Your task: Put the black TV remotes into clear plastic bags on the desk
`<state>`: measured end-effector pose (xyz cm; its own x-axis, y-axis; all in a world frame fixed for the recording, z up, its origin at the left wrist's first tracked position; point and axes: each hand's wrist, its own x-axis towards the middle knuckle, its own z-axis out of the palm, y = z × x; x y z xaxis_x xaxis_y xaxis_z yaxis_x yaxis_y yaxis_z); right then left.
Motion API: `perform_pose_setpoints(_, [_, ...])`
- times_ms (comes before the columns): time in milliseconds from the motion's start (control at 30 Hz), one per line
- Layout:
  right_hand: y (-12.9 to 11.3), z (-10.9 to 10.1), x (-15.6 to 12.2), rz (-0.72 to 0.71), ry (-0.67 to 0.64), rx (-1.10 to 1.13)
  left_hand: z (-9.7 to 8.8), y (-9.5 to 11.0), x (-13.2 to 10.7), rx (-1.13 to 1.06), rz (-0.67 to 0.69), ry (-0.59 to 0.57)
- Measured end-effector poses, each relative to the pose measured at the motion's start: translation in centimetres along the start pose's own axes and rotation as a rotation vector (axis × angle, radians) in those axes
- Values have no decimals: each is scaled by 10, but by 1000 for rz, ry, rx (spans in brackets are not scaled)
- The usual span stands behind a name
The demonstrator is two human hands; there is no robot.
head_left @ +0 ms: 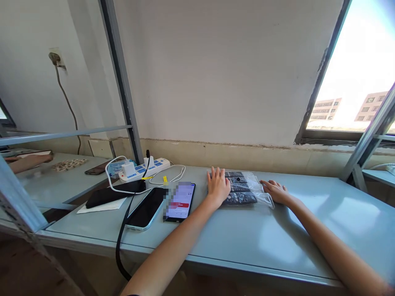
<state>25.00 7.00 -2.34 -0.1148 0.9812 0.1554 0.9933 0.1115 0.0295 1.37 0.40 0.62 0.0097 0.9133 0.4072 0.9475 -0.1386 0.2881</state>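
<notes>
Daylight enters via overexp. window [354, 78], R; glare + soft shadows on tabletop [354, 213]; wide-angle distort. at edges; phone screen [182, 199] part. pixelated.

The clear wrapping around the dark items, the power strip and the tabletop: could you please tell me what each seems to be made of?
Clear wrapping: thin, glossy plastic film, judging by its see-through creases and bright glints. Power strip: probably moulded plastic, with a smooth white casing. Tabletop: likely painted metal, though coated board is possible; its smooth blue-grey face shows soft bright reflections.
</notes>
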Motion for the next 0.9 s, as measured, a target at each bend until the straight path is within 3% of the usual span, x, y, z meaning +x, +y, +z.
perform_pose_setpoints(133, [6,4,0,21,-6,-19,-2,-13,4,25,-153,-60])
perform_pose_setpoints(267, [9,6,3,0,6,-31,-11,-16,8,67,-201,30])
perform_pose_setpoints(400, [11,8,6,-5,10,-37,-28,-32,12,148,-410,89])
perform_pose_setpoints(567, [12,11,7,7,8,-36,-45,-66,14,181,-717,30])
perform_pose_setpoints(667, [14,14,8,9,14,-34,-49,-79,15,99,-825,-64])
perform_pose_setpoints(800, [18,20,12,-1,33,-35,-51,-79,15,66,-872,-209])
perform_pose_setpoints(900, [22,24,14,-12,46,-37,-49,-73,14,134,-779,-144])
